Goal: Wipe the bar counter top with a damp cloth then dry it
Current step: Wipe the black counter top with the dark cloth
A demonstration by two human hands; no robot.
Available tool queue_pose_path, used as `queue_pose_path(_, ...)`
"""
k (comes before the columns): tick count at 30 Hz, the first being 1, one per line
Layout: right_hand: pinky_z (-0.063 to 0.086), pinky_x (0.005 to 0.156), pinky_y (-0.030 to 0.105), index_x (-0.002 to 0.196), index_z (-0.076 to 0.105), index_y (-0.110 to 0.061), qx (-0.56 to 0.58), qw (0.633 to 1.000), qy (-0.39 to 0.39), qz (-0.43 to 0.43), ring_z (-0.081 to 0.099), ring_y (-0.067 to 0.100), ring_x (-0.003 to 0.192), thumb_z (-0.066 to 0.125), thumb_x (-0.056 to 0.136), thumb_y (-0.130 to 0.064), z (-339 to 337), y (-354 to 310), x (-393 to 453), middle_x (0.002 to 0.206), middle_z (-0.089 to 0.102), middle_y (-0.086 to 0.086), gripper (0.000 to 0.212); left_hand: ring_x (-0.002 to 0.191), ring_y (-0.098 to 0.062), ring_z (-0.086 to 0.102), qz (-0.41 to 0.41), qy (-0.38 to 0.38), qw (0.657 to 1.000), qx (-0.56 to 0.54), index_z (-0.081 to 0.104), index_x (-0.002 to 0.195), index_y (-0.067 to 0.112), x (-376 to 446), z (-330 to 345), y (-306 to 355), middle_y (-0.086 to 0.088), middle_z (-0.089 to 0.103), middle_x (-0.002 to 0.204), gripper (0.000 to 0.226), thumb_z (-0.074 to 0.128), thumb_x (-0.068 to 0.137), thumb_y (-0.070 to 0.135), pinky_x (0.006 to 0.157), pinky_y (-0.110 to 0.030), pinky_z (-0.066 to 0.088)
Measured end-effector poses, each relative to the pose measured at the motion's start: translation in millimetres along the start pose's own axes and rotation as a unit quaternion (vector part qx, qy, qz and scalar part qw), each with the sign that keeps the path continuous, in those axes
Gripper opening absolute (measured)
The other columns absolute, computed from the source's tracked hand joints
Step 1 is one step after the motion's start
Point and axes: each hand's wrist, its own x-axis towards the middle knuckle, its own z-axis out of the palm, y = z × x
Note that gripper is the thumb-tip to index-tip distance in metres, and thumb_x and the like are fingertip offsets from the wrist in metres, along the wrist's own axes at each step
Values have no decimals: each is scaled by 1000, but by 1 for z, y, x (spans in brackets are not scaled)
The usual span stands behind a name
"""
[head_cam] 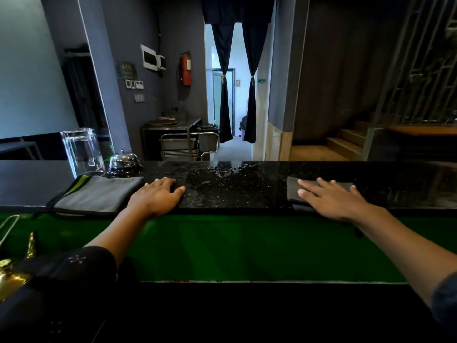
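Note:
The black speckled bar counter top (235, 186) runs across the view, with water drops and a wet patch near its far edge. My right hand (331, 198) presses flat, fingers spread, on a folded dark grey cloth (293, 190) at the counter's near right. My left hand (158, 195) rests on the counter's near edge with relaxed fingers, holding nothing. Just left of it lies a second folded grey cloth (99, 194) with a green and black stripe.
A clear glass pitcher (82, 152) and a chrome call bell (125, 164) stand at the counter's back left. Below the counter edge is a green surface (247, 248). A gold object (12, 276) sits at the lower left. Beyond are a steel trolley (188, 144) and a curtained doorway.

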Motion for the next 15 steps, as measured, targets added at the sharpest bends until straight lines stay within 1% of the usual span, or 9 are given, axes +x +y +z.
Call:
queue_pose_path(2,-4,116,62,149,4,-57,-5,1000,3,18,0,31,151,7,92,-73,0,-3,-1,166,-1,0,60,142,-25,28,-4,7,1000,6,30,149,21,1,2,1,-7,28,156,64,25,96,58,117,-42,18)
queue_pose_path(4,-4,115,64,150,4,-55,-11,1000,19,13,0,34,150,6,93,-71,3,-25,-3,165,0,4,59,142,-25,29,-6,12,1000,10,30,148,21,3,4,1,-7,30,155,64,25,96,57,117,-42,18)
queue_pose_path(7,-7,113,67,151,5,-53,-18,998,46,-48,-1,38,150,6,93,-70,11,-81,-5,165,0,8,60,141,-26,31,-10,11,1000,9,31,148,22,4,5,0,-8,32,154,63,25,96,57,116,-43,20)
queue_pose_path(11,-14,111,67,152,5,-49,-21,989,32,-142,-4,41,149,8,94,-70,22,-168,-17,164,-1,12,62,140,-26,31,-3,8,1000,10,32,147,22,5,3,-1,-8,32,154,62,26,96,57,116,-44,21)
queue_pose_path(13,-14,112,65,152,6,-49,-9,985,21,-171,-5,38,149,9,93,-71,23,-180,-22,165,-1,9,63,141,-25,30,1,5,1000,8,32,148,24,5,4,-5,-7,30,155,63,25,96,59,116,-43,20)
queue_pose_path(15,-11,115,62,151,9,-52,11,983,26,-181,-2,32,151,10,92,-74,21,-159,-22,165,1,4,63,141,-25,30,11,5,1000,7,32,148,25,6,3,-8,-6,30,156,63,25,96,60,116,-43,20)
